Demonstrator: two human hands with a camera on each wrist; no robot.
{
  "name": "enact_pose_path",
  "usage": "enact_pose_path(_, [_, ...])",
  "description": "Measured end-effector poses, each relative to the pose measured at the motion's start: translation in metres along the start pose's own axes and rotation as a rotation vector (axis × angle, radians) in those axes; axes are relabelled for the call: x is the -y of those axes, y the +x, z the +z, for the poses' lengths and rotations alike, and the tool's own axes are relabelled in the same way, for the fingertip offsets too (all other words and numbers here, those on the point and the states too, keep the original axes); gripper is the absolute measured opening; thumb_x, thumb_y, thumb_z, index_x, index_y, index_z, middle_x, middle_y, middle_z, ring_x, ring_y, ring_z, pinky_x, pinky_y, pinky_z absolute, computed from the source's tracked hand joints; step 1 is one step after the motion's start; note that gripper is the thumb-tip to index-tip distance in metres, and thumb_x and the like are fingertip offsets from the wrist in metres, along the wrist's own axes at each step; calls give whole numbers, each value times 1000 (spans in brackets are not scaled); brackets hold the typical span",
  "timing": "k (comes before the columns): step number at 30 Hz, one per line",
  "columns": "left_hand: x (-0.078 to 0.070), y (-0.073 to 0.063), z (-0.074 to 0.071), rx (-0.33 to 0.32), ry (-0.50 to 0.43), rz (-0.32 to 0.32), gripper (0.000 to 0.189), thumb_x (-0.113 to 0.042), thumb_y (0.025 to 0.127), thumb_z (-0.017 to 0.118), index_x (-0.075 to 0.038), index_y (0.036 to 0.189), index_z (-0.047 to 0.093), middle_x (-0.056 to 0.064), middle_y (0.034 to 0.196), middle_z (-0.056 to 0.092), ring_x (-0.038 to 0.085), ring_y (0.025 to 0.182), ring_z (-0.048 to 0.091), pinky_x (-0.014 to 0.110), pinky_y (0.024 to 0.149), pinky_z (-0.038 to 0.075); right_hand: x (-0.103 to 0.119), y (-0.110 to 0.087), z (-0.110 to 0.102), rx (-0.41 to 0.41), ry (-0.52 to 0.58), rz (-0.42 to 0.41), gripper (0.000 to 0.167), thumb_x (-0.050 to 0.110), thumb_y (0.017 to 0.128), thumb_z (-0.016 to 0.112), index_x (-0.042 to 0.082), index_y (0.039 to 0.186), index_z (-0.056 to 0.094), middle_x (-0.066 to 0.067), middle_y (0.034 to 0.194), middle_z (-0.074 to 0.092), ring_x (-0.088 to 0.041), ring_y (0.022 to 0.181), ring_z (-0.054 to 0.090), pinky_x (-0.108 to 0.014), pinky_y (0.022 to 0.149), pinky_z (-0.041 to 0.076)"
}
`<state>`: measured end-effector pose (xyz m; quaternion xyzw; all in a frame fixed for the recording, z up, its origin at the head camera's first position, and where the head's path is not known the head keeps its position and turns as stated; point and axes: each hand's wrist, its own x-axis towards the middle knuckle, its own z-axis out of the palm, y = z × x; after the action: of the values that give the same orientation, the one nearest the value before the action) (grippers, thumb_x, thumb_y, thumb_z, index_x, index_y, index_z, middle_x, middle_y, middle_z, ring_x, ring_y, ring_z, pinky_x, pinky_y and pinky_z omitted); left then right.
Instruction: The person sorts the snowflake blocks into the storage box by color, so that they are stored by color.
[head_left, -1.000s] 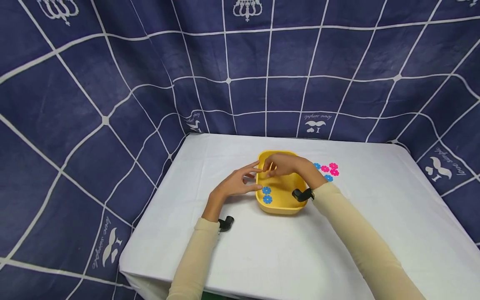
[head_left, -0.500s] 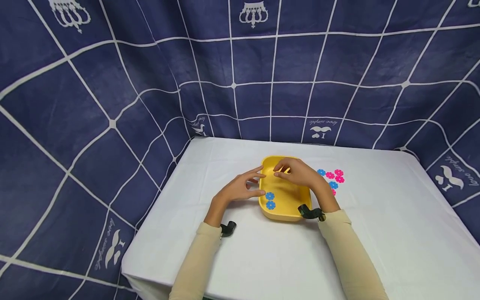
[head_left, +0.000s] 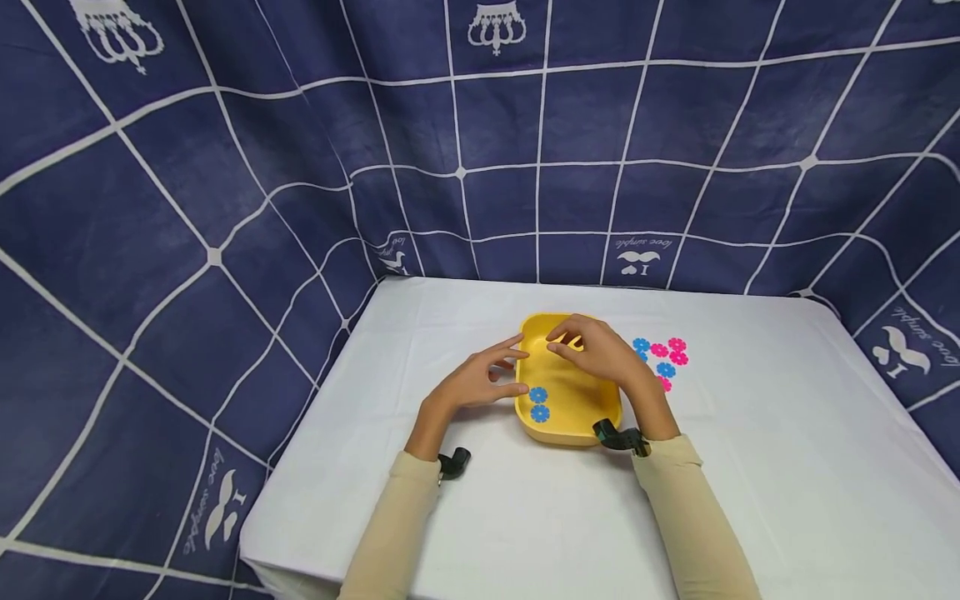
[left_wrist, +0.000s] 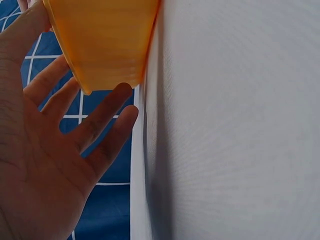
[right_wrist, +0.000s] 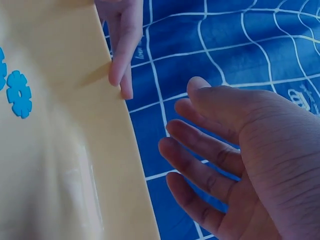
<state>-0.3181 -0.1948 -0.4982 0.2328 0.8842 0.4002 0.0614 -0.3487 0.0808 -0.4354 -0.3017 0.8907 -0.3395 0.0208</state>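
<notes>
Left hand [left_wrist: 50, 155] has its palm to the cam, fingers spread and pretty loose, next to one end of an orange-yellow tub [left_wrist: 102, 45]. Thumb [left_wrist: 30, 25] reaches up to the tub's rim at top left. Fingertips [left_wrist: 121, 90] sit right by its lower corner, can't tell if they're touching. Whole right side's white cloth [left_wrist: 240, 125] with a shadowy strip, plus blue fabric [left_wrist: 102, 212] with white lines behind the fingers.

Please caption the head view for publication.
Both hands at a yellow rectangular plastic tub containing two blue flower-shaped pieces.
</notes>
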Motion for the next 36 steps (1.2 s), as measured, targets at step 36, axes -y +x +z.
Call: enact_pose_path(36, [0, -2, 2, 5, -47, 26, 78, -46, 95, 83, -17, 160, 53, -6, 172, 40, 20, 133, 63, 43, 111, 54, -31, -33, -54, -188, 5, 74, 27, 18, 102, 77, 3, 125, 76, -14, 126, 72, -35, 112, 70, -56, 101, 59])
